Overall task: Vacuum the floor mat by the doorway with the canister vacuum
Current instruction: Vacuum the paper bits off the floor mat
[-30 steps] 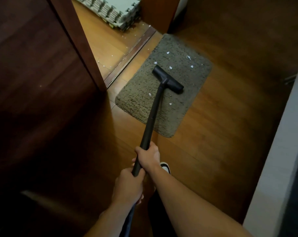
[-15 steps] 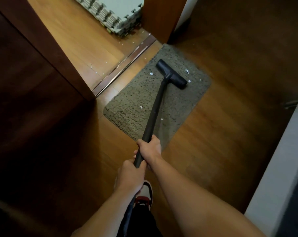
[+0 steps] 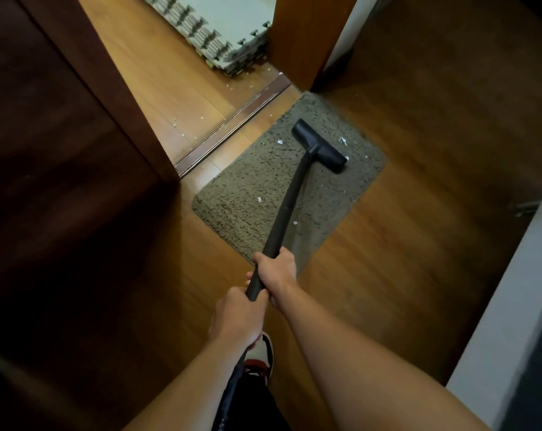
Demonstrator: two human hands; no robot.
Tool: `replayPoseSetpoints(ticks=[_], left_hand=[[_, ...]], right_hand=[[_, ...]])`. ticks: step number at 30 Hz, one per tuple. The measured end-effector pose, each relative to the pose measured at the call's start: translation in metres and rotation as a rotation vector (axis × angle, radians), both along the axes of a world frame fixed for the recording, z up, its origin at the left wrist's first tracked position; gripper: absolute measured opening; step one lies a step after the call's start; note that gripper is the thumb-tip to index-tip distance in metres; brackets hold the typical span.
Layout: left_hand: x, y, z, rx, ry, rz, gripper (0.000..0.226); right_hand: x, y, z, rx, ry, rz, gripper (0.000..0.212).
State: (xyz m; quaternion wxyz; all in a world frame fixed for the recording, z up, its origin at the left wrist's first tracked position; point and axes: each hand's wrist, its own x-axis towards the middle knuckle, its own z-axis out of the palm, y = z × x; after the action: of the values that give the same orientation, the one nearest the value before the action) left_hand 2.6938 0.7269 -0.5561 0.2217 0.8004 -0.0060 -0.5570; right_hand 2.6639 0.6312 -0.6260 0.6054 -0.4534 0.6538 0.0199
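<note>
Two hands gripping one black vacuum wand point(image 3: 287, 206): right hand point(image 3: 277, 269) clasping ahead, left hand point(image 3: 237, 318) clasping behind; floor nozzle point(image 3: 321, 147) resting on grey floor mat point(image 3: 251, 194) beside doorway threshold point(image 3: 232, 126).

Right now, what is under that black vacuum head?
The vacuum head rests on the shaggy floor mat, near its far end. White scraps lie on the mat beside it. Whether scraps sit directly beneath the head cannot be seen; it covers that patch.

Nozzle point(image 3: 321, 147) on mat's point(image 3: 248, 194) far end, door threshold point(image 3: 232, 122) left.
</note>
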Motion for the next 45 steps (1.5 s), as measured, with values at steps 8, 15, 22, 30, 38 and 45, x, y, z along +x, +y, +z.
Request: replayPoseSetpoints(ticks=[8,15,22,30,38,45], left_hand=[[-0.001,0.098,0.013,0.014,-0.024,-0.044,0.032],[-0.001,0.18,0.031,-0.02,-0.03,0.043,0.032],[0.018,0.207,0.033,-0.026,-0.028,0.034,0.032],[0.033,0.164,0.017,-0.046,-0.022,0.117,0.029],[0.05,0.083,0.013,-0.024,-0.006,0.115,0.03],[0.061,0.011,0.001,-0.04,0.015,0.136,0.03]], right_hand=[[-0.001,0.099,0.006,0.047,-0.031,-0.015,0.025],[0.004,0.18,0.022,0.102,-0.062,0.045,0.027],[0.022,0.208,0.027,0.122,-0.084,0.05,0.028],[0.042,0.164,0.011,0.07,-0.104,0.054,0.023],[0.058,0.083,0.006,0.039,-0.095,0.042,0.025],[0.07,0.011,-0.006,0.019,-0.067,0.035,0.023]])
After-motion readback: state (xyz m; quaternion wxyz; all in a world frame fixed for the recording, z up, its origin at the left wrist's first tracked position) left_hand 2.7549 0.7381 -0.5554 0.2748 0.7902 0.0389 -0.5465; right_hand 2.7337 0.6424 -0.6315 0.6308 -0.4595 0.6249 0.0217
